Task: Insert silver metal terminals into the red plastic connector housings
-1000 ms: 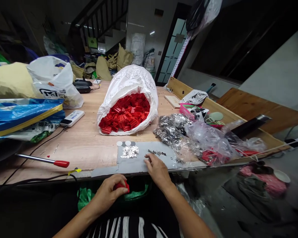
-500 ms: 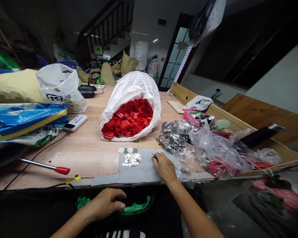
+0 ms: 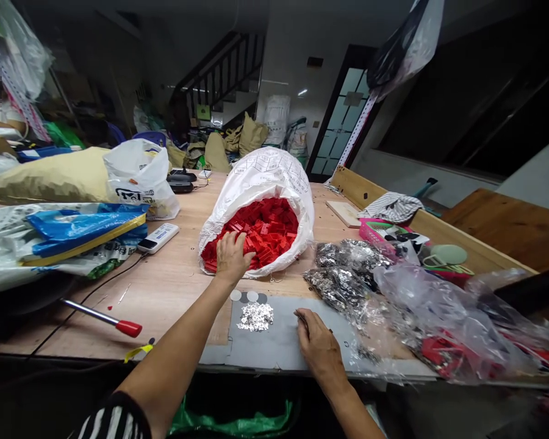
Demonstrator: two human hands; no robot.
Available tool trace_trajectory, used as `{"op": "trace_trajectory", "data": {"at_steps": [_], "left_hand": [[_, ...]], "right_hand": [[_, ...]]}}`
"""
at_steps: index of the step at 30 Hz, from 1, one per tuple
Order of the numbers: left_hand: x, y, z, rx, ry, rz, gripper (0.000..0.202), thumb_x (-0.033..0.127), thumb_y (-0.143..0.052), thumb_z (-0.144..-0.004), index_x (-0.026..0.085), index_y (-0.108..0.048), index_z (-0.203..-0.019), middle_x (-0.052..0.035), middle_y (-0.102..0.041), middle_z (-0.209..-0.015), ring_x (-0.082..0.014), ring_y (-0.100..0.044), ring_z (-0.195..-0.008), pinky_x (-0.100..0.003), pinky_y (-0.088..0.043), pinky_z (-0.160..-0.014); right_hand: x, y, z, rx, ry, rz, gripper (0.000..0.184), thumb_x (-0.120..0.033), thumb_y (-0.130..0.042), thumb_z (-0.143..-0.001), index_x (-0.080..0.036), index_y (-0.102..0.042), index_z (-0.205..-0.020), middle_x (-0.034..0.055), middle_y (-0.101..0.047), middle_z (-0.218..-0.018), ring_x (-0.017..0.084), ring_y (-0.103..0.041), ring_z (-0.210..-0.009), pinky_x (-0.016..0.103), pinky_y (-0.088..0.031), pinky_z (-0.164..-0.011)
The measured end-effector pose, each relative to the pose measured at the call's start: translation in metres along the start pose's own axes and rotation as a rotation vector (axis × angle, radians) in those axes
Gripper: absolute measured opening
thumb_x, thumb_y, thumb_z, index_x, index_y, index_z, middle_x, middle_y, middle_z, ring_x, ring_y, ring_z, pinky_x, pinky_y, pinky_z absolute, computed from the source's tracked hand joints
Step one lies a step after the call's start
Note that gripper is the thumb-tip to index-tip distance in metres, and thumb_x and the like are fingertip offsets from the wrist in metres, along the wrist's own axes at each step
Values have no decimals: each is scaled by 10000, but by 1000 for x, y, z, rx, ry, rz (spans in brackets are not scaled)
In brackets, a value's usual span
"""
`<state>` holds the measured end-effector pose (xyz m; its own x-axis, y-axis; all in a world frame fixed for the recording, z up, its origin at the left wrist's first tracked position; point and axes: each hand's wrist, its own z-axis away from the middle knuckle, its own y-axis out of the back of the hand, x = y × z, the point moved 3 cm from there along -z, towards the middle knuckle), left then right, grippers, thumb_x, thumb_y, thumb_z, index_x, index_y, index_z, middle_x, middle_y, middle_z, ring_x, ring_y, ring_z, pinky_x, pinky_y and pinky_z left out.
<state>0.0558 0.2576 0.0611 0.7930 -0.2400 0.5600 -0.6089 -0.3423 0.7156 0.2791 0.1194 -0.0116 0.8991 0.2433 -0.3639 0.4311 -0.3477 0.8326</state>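
A white sack lies on its side on the wooden table, its mouth full of small red plastic pieces. My left hand reaches into that mouth, fingers curled down onto the red pieces. My right hand rests on a grey mat at the table's near edge and pinches a small thin metal part between its fingertips. A little heap of shiny metal bits lies on the mat between my hands.
Clear bags of metal parts and red pieces crowd the right side. A red-handled tool, a white remote, blue and white bags lie left. A pink basket sits far right. A person is at the far left.
My left hand rose from below the table edge, where it had held a red piece, and reached forward into the sack. My right hand stayed on the mat. The view tilted up.
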Motion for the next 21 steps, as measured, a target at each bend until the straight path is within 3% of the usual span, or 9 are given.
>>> {"op": "trace_trajectory", "data": {"at_steps": [5, 9, 14, 21], "left_hand": [[-11, -14, -44, -95, -38, -163, 621, 514, -603, -784, 218, -490, -1318, -170, -384, -1450, -385, -232, -1364, -584, -129, -1084], [-24, -21, -51, -230, -44, -263, 627, 640, -644, -665, 289, -607, -1183, -106, -351, -1489, -423, -414, -1226, -623, -244, -997], [-27, -20, -33, -278, 1, -345, 646, 676, -580, -683, 334, -558, -1231, -68, -364, -1482, -396, -469, -1155, -591, -347, -901], [-22, -11, 10, -172, 100, -398, 564, 569, -562, -760, 304, -518, -1256, -70, -294, -1518, -350, -496, -1105, -545, -371, -869]], "right_hand": [[3, -8, 11, 142, 96, -25, 200, -194, -384, -929, -193, -522, -1074, 79, -648, -967, 208, -628, -894, 344, -487, -817], [6, -12, 15, 240, 135, -14, 170, -218, -427, -932, -192, -538, -1058, 71, -653, -920, 198, -634, -832, 324, -489, -780], [5, -12, 14, 299, 176, -21, 175, -231, -438, -931, -184, -553, -1054, 63, -656, -902, 191, -634, -806, 311, -491, -754], [9, -14, 16, 261, 179, -58, 218, -199, -425, -933, -195, -556, -1106, 64, -654, -973, 199, -627, -895, 324, -484, -811]]}}
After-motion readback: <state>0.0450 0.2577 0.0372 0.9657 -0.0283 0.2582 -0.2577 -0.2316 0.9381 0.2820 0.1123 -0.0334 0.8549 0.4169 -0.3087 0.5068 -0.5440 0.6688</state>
